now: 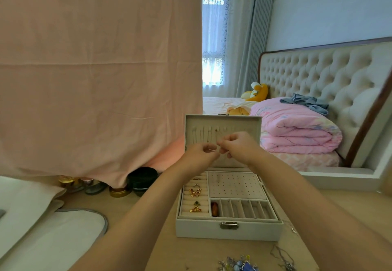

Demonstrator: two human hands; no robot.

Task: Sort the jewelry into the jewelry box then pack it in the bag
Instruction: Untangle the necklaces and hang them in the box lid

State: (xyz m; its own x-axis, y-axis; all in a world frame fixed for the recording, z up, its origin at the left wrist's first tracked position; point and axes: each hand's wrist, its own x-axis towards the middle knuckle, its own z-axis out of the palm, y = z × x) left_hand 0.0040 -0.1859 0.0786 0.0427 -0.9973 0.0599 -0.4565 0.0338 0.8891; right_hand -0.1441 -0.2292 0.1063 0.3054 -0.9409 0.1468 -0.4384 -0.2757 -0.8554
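Right now my left hand (198,154) and right hand (239,146) are raised before the open lid (253,125) of the box (229,231), fingers curled, pinching between them a thin pale piece (212,150), a fine chain or clasp, I think, too small to tell. I judge it nearly weightless, limp and slippery, quick to tangle or kink, so I'd hold it by fingertips at its 2 ends near the clasp. More jewelry (239,264) waits on the table (191,249) nearest me.

a pink sheet (95,69) hangs left; a folded pink quilt (297,131) lies before the tufted headboard (318,75).
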